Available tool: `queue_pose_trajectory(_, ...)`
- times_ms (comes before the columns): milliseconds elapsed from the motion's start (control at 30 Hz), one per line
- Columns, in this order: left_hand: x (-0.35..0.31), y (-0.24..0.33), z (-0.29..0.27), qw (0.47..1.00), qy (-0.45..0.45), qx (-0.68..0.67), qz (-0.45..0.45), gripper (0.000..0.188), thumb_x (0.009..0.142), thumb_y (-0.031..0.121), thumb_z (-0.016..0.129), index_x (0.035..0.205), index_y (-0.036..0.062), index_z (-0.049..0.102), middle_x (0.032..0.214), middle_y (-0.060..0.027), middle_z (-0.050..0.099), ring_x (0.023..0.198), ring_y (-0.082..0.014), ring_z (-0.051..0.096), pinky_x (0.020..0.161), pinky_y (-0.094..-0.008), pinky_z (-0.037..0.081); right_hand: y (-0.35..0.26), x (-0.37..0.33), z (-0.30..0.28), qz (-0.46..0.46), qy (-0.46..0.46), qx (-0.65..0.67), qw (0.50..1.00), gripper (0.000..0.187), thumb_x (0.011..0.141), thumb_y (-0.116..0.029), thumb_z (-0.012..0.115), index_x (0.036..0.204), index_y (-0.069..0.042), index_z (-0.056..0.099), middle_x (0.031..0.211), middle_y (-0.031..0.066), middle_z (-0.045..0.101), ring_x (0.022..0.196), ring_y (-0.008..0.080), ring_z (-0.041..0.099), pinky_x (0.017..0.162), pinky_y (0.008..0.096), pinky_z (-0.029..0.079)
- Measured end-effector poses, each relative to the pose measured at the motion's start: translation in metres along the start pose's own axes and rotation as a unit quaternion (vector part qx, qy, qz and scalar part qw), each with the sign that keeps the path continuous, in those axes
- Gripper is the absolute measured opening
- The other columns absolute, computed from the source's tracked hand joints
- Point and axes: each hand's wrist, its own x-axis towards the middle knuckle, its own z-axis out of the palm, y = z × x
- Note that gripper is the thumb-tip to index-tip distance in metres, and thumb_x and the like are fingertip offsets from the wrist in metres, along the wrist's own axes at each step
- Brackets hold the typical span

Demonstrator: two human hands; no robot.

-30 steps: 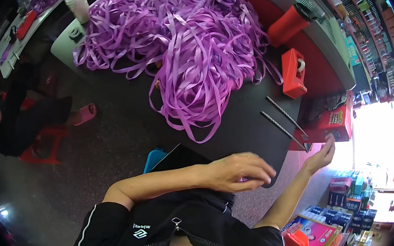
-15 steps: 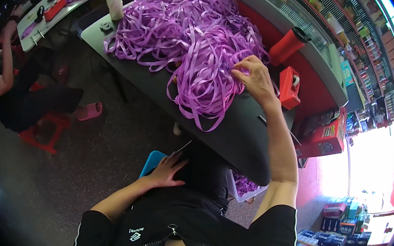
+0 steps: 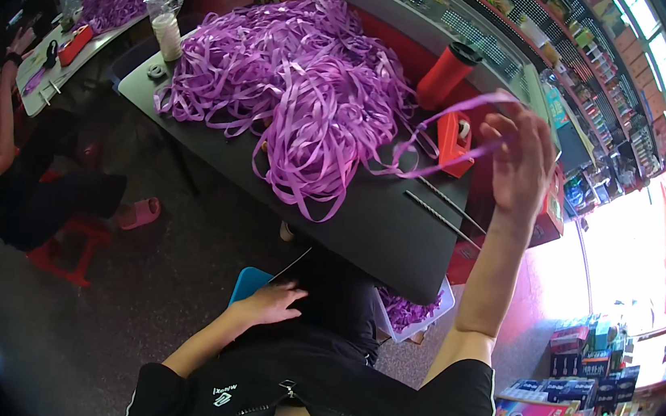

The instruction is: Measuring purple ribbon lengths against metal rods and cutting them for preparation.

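A large heap of purple ribbon (image 3: 281,81) covers much of the dark table. My right hand (image 3: 521,159) is raised past the table's right side, its fingers closed on a strand of purple ribbon (image 3: 442,169). This strand stretches in a loop from the heap, above an orange tape dispenser (image 3: 454,149). On my lap, my left hand (image 3: 273,302) lies flat with the fingers stretched out. A thin pale rod (image 3: 292,265) shows by its fingers; I cannot tell whether they touch it.
Two twisted metal rods (image 3: 430,208) lie near the table's right edge, and a red tumbler (image 3: 447,75) stands behind. A bin of purple scraps (image 3: 411,312) sits below. At left, another person (image 3: 5,125) sits by a white table (image 3: 72,67). A glass counter lines the back.
My right hand has moved from the heap to the right and up, drawing out a strand of ribbon. My left hand stays on my lap. The view has shifted slightly.
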Motion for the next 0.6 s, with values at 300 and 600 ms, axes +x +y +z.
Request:
queue_pose_trajectory(300,0.01,0.155,-0.107,0.88,0.311,-0.155,0.324,0.031,0.077,-0.005,0.071,0.106,0.0048,0.066,0.104,-0.0111,0.065,0.098,-0.0268,0.064,0.085,-0.0337,0.051,-0.07,-0.086,-0.033,-0.058,-0.041,0.14,0.988,0.019,0.099,-0.02,0.049,0.104,-0.006,0.06,0.121,0.0282,0.058,0.075,0.0283,0.068,0.057,0.0333,0.05)
queue_pose_trajectory(600,0.095,0.157,-0.138,0.821,0.414,0.266,0.29,0.035,0.082,-0.001,0.056,0.116,0.0064,0.062,0.097,-0.0048,0.059,0.107,-0.0236,0.055,0.11,-0.054,0.024,-0.112,-0.16,-0.069,-0.074,0.043,0.157,0.984,0.027,0.101,-0.022,0.043,0.112,-0.001,0.056,0.12,0.0283,0.058,0.072,0.0248,0.066,0.052,0.0294,0.048)
